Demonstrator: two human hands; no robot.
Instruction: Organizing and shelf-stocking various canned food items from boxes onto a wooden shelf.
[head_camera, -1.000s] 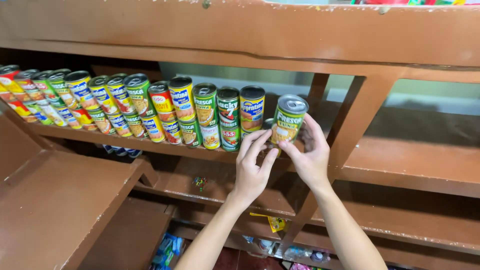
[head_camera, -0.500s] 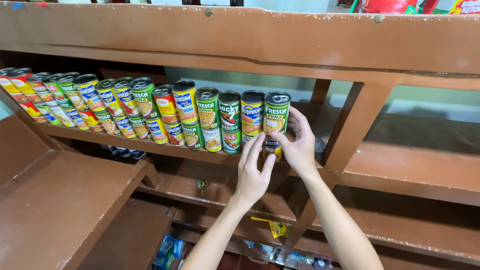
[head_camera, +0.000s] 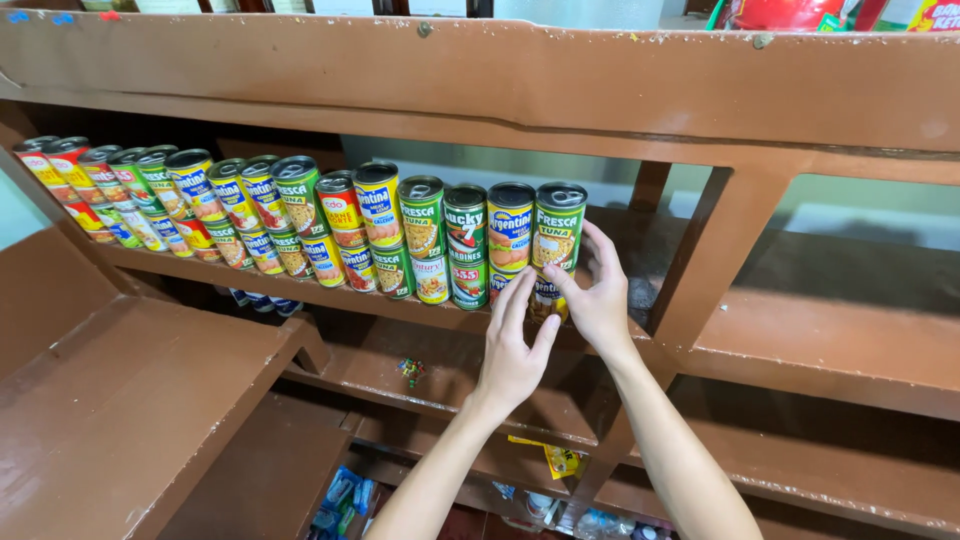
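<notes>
A double-stacked row of tins runs along a brown wooden shelf (head_camera: 800, 340). At its right end stands a green and yellow tin (head_camera: 557, 226) on top of a lower tin (head_camera: 545, 297). My right hand (head_camera: 598, 290) is at that end, thumb and fingers spread around the lower tin and touching the side of the green and yellow one. My left hand (head_camera: 513, 345) is raised just below and in front, fingers together and pointing up against the lower tins. Next to the end tin stand a yellow and blue tin (head_camera: 510, 226) and a green and red tin (head_camera: 465, 220).
A wooden upright post (head_camera: 705, 250) stands right of the tins. Above is a thick brown upper shelf board (head_camera: 480, 80). A lower shelf holds small coloured bits (head_camera: 411, 370) and a yellow packet (head_camera: 560, 460). A slanted wooden surface (head_camera: 110, 400) is at the lower left.
The green and yellow tin moved left from my right hand onto the end of the upper row. Both hands dropped slightly to the lower tins.
</notes>
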